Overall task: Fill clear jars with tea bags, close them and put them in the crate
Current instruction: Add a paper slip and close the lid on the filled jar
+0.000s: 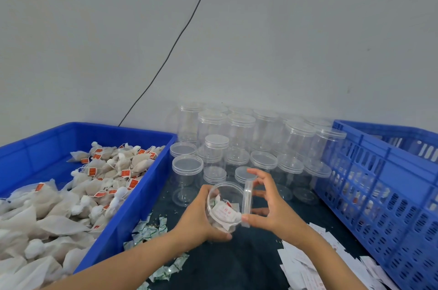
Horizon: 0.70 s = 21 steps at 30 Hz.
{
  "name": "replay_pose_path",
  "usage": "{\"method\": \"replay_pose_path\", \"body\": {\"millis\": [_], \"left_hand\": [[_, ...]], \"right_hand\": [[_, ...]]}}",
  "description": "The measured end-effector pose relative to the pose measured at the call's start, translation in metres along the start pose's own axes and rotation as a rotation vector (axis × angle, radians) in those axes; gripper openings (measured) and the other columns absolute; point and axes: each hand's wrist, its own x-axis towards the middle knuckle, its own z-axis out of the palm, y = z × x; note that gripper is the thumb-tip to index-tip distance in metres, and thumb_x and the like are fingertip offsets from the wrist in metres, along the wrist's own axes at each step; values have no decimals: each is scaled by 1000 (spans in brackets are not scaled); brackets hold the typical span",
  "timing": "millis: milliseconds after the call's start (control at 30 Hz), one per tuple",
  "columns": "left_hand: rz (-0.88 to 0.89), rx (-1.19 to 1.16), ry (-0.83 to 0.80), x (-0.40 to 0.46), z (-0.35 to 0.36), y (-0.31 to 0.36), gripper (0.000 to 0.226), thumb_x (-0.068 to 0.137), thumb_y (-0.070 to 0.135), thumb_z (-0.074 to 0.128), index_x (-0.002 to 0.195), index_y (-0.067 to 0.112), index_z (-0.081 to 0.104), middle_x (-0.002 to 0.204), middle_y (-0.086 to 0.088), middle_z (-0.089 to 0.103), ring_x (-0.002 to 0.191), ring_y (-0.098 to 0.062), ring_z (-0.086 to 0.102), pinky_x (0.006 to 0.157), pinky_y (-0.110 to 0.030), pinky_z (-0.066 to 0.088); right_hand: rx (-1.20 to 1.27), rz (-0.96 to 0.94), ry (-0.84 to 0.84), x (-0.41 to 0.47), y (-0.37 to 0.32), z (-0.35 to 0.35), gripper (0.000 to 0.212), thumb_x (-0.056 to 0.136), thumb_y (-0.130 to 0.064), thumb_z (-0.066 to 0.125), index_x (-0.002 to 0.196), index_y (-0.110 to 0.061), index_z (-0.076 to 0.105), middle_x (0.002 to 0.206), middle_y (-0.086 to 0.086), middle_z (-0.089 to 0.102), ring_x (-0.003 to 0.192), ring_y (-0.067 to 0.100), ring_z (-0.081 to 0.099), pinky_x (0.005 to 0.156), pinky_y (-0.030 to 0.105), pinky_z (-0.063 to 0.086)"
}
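Left hand (pixel 201 212) grips round clear jar (pixel 224 204) — right hand (pixel 270 204) pinches its disc-shaped transparent lid (pixel 247 202).

Left hand (pixel 198 212), right hand (pixel 272 206): bare, sleeveless forearms.

Left grip (pixel 201 212) around filled jar (pixel 224 206) (tilted), right grip (pixel 270 204) pinching lid (pixel 247 202) edge-on beside its mouth

soft, even, fairly bright light with a cool bluish cast fills the scene; its source is out of sight. the grey wall (pixel 308 28) shows no hard shadows. glare on the empty jars (pixel 239 133) below the wall is faint, and their outlines look hazy. wide-angle bending curves the blue tub (pixel 132 204) left of the jars.
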Motion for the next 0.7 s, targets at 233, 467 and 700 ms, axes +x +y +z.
{"method": "replay_pose_path", "body": {"millis": [233, 467, 700], "left_hand": [[224, 4, 149, 5, -8, 18, 92, 57, 14, 89, 128, 37, 37, 130, 6, 46, 122, -5, 49, 102, -37, 48], [226, 194, 158, 5, -19, 17, 96, 55, 33, 90, 135, 40, 37, 133, 16, 42, 126, -12, 41, 107, -42, 41], [269, 323, 133, -2, -15, 20, 89, 53, 44, 86, 126, 52, 36, 126, 31, 39, 118, -4, 40, 103, -34, 41]], "right_hand": [[152, -121, 111, -2, -26, 3, 80, 66, -50, 67, 135, -40, 29, 131, -26, 34, 118, -12, 42, 86, 12, 47], [-157, -234, 248, 3, -35, 22, 66, 82, -42, 59, 140, -51, 27, 129, -18, 26, 130, 0, 28, 102, 8, 31], [-283, -127, 250, 12, -36, 36, 56, 84, -63, 50, 133, -62, 24, 128, -17, 32, 120, -4, 35, 93, 23, 38]]}}
